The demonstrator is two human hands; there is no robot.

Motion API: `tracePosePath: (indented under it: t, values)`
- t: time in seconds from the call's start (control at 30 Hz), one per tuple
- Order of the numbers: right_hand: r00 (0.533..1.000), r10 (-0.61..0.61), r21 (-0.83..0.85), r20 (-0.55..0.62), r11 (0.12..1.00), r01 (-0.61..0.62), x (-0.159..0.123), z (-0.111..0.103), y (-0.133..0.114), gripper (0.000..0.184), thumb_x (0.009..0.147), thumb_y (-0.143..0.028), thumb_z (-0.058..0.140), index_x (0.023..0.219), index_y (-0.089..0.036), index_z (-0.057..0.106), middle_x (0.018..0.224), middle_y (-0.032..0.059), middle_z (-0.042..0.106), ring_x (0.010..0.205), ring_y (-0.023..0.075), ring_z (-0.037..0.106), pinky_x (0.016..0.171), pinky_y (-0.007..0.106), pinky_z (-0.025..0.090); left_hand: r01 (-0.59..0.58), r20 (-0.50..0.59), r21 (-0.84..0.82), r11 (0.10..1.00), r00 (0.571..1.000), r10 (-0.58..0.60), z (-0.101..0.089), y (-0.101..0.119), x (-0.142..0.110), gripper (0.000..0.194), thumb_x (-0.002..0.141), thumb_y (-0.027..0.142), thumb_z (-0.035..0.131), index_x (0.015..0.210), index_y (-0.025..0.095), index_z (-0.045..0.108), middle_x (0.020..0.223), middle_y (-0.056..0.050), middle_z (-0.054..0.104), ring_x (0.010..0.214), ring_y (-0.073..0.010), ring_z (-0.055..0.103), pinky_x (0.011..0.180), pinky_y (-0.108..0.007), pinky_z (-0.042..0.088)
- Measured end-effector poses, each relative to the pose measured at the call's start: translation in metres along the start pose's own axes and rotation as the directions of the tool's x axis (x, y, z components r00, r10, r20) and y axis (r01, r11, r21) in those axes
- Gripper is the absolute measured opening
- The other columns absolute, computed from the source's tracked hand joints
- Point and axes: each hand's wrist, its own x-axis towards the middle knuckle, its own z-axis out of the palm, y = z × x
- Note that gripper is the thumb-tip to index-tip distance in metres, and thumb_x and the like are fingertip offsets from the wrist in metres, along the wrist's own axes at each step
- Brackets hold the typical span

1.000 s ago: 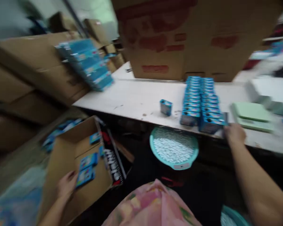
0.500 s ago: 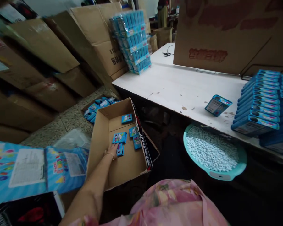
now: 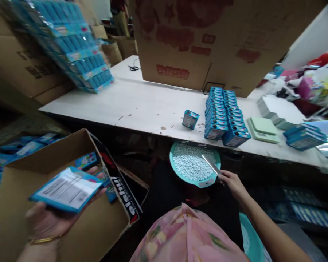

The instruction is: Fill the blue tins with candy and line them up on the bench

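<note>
My left hand [image 3: 47,220] is closed on a flat blue packet [image 3: 67,189], label side up, raised above the open cardboard box [image 3: 22,174] at the lower left. More blue packets [image 3: 86,161] lie inside that box. My right hand [image 3: 232,182] grips a thin silver tool [image 3: 211,165] whose tip rests over the white pellets in the teal bowl [image 3: 180,174] under the table edge. Two rows of small blue boxes [image 3: 224,112] stand on the white table [image 3: 142,105], and a single blue box [image 3: 190,119] sits apart to their left.
A large cardboard carton [image 3: 207,40] stands at the back of the table. Wrapped stacks of blue boxes [image 3: 73,51] lean against cartons on the left. Green pads [image 3: 264,129] and more blue boxes [image 3: 303,136] lie at the right. A second teal bowl [image 3: 250,240] is near my right arm.
My left hand has lifted a blue packet out of the cardboard box. My right hand has come into view holding the silver tool over the teal bowl. The view swung right.
</note>
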Motion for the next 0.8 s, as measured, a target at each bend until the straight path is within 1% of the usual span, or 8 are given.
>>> tracePosePath:
  t: [0.07, 0.2, 0.3, 0.37, 0.43, 0.57, 0.67, 0.8]
  values:
    - [0.997, -0.082, -0.224, 0.009, 0.971, 0.082, 0.004, -0.021, 0.006, 0.03, 0.068, -0.032, 0.048, 0.087, -0.016, 0.064, 0.07, 0.0044, 0.061, 0.062, 0.0162, 0.053, 0.057, 0.027, 0.041, -0.064, 0.124, -0.113, 0.992, 0.989, 0.078, 0.058, 0.007, -0.002, 0.074, 0.053, 0.07, 0.041, 0.119, 0.04, 0.035, 0.121, 0.009, 0.048, 0.111, -0.0293, 0.043, 0.08, -0.046, 0.046]
    - [0.99, -0.139, -0.668, -0.006, 0.738, 0.099, 0.005, -0.054, 0.01, 0.031, 0.073, -0.02, 0.038, 0.09, -0.024, 0.064, 0.091, 0.0046, 0.063, 0.086, 0.0194, 0.055, 0.073, 0.028, 0.04, 0.112, 0.292, -0.008, 0.994, 0.951, -0.105, 0.157, -0.022, 0.022, 0.065, 0.054, 0.051, 0.059, 0.111, 0.02, 0.05, 0.104, -0.009, 0.061, 0.095, -0.0313, 0.055, 0.075, -0.046, 0.048]
    - [0.999, -0.047, -0.816, -0.009, 0.578, 0.02, 0.014, -0.044, 0.005, 0.034, 0.073, -0.014, 0.037, 0.09, -0.025, 0.064, 0.092, 0.0062, 0.063, 0.085, 0.0202, 0.057, 0.07, 0.028, 0.04, 0.09, 0.376, 0.052, 0.995, 0.921, -0.103, 0.213, -0.056, 0.053, 0.054, 0.05, 0.037, 0.069, 0.096, 0.013, 0.056, 0.094, -0.011, 0.064, 0.086, -0.027, 0.06, 0.077, -0.042, 0.048]
    - [1.0, 0.016, -0.811, -0.004, 0.585, -0.012, 0.031, -0.023, 0.0, 0.032, 0.074, -0.014, 0.038, 0.089, -0.022, 0.064, 0.091, 0.0091, 0.063, 0.086, 0.0215, 0.057, 0.07, 0.029, 0.04, 0.008, 0.419, 0.122, 0.993, 0.906, -0.059, 0.241, -0.075, 0.073, 0.05, 0.048, 0.032, 0.072, 0.091, 0.012, 0.057, 0.09, -0.01, 0.065, 0.084, -0.024, 0.06, 0.08, -0.04, 0.046]
    - [0.998, 0.062, -0.724, 0.013, 0.689, -0.033, 0.053, 0.003, -0.002, 0.028, 0.074, -0.017, 0.041, 0.089, -0.02, 0.065, 0.093, 0.0106, 0.063, 0.09, 0.0228, 0.055, 0.073, 0.03, 0.04, 0.005, 0.419, 0.139, 0.99, 0.906, -0.063, 0.26, -0.089, 0.088, 0.049, 0.047, 0.03, 0.072, 0.09, 0.012, 0.057, 0.089, -0.009, 0.065, 0.082, -0.0224, 0.061, 0.08, -0.039, 0.046]
    - [0.996, 0.075, -0.559, 0.052, 0.829, -0.033, 0.094, 0.041, 0.006, 0.026, 0.073, -0.022, 0.048, 0.092, -0.021, 0.065, 0.095, 0.0053, 0.064, 0.093, 0.0188, 0.055, 0.075, 0.025, 0.04, 0.217, 0.417, 0.033, 0.976, 0.884, -0.211, 0.274, -0.102, 0.099, 0.047, 0.048, 0.027, 0.072, 0.09, 0.013, 0.055, 0.089, -0.009, 0.065, 0.079, -0.0222, 0.062, 0.076, -0.041, 0.048]
    - [0.992, 0.073, -0.416, 0.098, 0.909, -0.026, 0.108, 0.051, 0.012, 0.025, 0.073, -0.021, 0.048, 0.091, -0.018, 0.065, 0.082, 0.0032, 0.066, 0.076, 0.014, 0.058, 0.066, 0.021, 0.042, 0.284, 0.444, -0.014, 0.959, 0.861, -0.248, 0.271, -0.102, 0.098, 0.046, 0.048, 0.025, 0.073, 0.088, 0.012, 0.055, 0.086, -0.008, 0.065, 0.079, -0.023, 0.062, 0.076, -0.042, 0.048]
    - [0.988, 0.076, -0.234, 0.137, 0.971, -0.042, 0.107, 0.044, 0.008, 0.023, 0.073, -0.017, 0.045, 0.082, -0.014, 0.066, 0.058, 0.0007, 0.061, 0.049, 0.0086, 0.05, 0.048, 0.018, 0.04, 0.265, 0.487, 0.006, 0.964, 0.841, -0.235, 0.266, -0.099, 0.101, 0.047, 0.049, 0.025, 0.072, 0.091, 0.011, 0.055, 0.088, -0.009, 0.065, 0.081, -0.0235, 0.061, 0.079, -0.042, 0.046]
